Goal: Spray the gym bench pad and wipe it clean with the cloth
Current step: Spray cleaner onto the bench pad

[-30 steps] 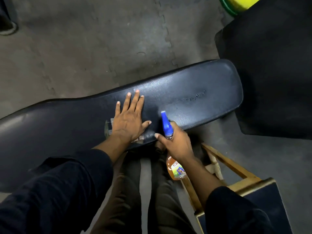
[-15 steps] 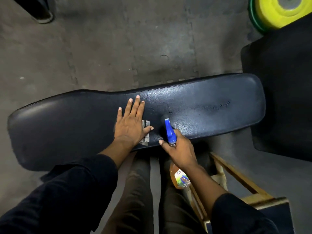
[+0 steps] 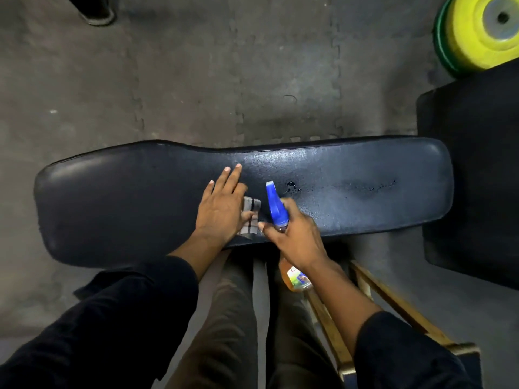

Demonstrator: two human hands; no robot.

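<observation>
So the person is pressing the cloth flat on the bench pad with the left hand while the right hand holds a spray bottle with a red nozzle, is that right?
Almost: the nozzle is blue, not red. The head view shows the right hand gripping the spray bottle by its blue top, while the left hand presses the cloth flat on the bench pad.

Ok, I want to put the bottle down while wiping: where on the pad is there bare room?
The left stretch of the bench pad, from its rounded end to the left hand, is bare. The middle is crowded: cloth, spray bottle, right hand. Beyond them lie droplets.
</observation>
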